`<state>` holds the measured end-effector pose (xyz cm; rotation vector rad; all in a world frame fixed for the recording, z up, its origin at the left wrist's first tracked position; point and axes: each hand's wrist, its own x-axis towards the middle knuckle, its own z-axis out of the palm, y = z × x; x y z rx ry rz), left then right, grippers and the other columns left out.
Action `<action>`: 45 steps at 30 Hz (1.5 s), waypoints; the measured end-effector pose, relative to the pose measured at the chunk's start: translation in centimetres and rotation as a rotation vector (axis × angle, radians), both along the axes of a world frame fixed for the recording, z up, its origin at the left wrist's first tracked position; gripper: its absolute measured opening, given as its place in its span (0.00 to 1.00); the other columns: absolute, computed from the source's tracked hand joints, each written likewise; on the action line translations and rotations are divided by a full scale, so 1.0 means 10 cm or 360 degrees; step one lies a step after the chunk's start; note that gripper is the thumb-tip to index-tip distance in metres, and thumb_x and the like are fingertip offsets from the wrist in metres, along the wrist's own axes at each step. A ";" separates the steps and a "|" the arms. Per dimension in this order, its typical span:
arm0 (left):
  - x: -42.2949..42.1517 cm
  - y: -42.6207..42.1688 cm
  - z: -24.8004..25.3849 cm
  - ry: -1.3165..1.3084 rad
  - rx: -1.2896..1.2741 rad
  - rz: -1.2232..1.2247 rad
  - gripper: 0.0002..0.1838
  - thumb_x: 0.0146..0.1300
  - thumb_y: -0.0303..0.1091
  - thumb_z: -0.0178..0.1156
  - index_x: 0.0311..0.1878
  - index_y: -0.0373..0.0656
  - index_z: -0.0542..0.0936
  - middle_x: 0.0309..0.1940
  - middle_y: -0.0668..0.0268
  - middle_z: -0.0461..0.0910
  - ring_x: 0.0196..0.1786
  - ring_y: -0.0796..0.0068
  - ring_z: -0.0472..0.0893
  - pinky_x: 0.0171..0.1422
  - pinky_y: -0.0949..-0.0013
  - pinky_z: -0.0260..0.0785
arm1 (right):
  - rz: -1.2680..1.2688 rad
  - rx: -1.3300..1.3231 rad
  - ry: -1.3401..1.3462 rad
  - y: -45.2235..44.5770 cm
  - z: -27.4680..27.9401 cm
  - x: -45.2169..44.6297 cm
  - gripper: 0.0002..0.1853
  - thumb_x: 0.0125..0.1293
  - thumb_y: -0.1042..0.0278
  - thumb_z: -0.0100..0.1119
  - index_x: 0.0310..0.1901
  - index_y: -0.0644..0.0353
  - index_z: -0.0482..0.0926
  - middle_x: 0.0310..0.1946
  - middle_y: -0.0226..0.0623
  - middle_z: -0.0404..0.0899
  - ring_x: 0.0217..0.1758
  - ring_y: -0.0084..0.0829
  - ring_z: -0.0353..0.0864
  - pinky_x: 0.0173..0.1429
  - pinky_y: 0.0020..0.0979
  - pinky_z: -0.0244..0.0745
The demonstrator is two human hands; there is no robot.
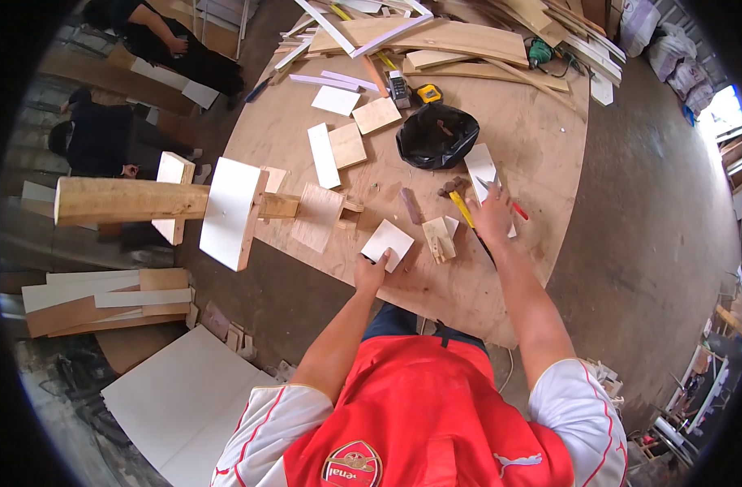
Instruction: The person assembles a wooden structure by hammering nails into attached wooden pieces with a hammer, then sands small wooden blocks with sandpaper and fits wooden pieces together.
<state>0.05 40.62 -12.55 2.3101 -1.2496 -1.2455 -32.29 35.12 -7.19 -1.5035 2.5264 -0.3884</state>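
My left hand [371, 270] grips a small white-faced board [389, 243] by its near corner, at the table's front edge. My right hand [492, 215] is closed over a white strip [482, 165]. A grey pointed tip [483, 183] and a red end [521, 212] show on either side of its fingers; whether they belong to one tool I cannot tell. Just left of that hand lies a hammer with a yellow handle [461, 208]. Small joined wood blocks [439, 240] and a brownish block [410, 206] lie between my hands.
A black bag [437, 136], a tape measure [428, 94] and wood pieces lie on the plywood table [541, 162]. A post with white boards [234, 213] juts out at left. Planks and a green power tool [539, 53] are at the back. Two people [103, 142] are at upper left.
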 end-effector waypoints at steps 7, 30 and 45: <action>0.63 0.19 -0.15 0.0513 -0.0490 0.0975 0.24 0.71 0.48 0.67 0.55 0.38 0.74 0.45 0.57 0.83 0.37 0.66 0.82 0.41 0.64 0.76 | 0.0475 -0.0177 -0.1603 0.06 0.37 1.01 0.30 0.69 0.47 0.69 0.62 0.62 0.76 0.49 0.46 0.85 0.50 0.41 0.86 0.55 0.40 0.79; 2.28 -2.00 1.98 0.1180 0.0053 -0.0276 0.19 0.73 0.46 0.65 0.59 0.43 0.79 0.41 0.64 0.85 0.36 0.74 0.85 0.34 0.69 0.81 | -0.0430 -0.0246 -0.2055 -0.18 1.41 3.15 0.34 0.71 0.40 0.63 0.61 0.66 0.71 0.42 0.43 0.82 0.31 0.34 0.83 0.23 0.33 0.74; 2.28 -1.81 1.86 0.1646 -0.0096 -0.0107 0.33 0.75 0.51 0.59 0.70 0.33 0.70 0.63 0.55 0.78 0.63 0.59 0.81 0.59 0.46 0.81 | -0.0500 -0.0404 -0.1851 -0.22 1.43 3.23 0.26 0.76 0.47 0.60 0.55 0.67 0.74 0.31 0.42 0.83 0.18 0.32 0.83 0.15 0.30 0.66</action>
